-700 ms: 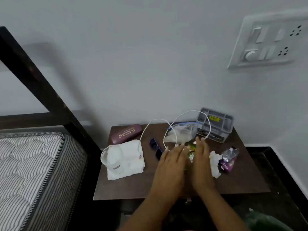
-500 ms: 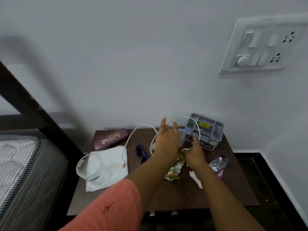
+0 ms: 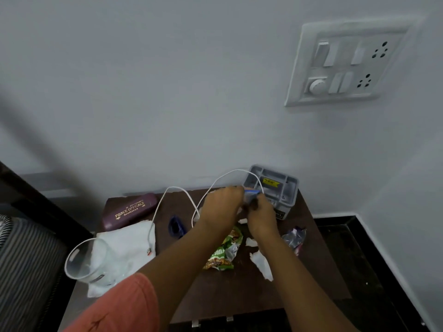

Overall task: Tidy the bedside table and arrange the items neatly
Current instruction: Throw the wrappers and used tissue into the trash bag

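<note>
On the brown bedside table [image 3: 215, 295], both hands meet at the back beside the grey organiser tray [image 3: 285, 188]. My left hand [image 3: 220, 207] and my right hand [image 3: 262, 218] have curled fingers round a clear plastic zip bag [image 3: 251, 192]; only its blue seal strip shows between them. A white cable [image 3: 167, 195] loops from the tray across the table to a white cloth [image 3: 127, 240]. A green snack wrapper [image 3: 223, 254] lies under my forearms, with torn white tissue [image 3: 262, 263] and a purple wrapper [image 3: 294, 238] to its right.
A maroon spectacle case [image 3: 129, 209] lies at the back left, blue sunglasses [image 3: 176, 227] near the middle, and a clear glass [image 3: 84, 259] stands on the cloth at the left edge. A striped mattress [image 3: 21, 259] and dark bed frame [image 3: 48, 212] border the left. A switchboard [image 3: 342, 65] is on the wall.
Both hands left the wrappers near the table's middle and reached back toward the tray, where they closed on the zip bag. The view tilted up and shifted right.
</note>
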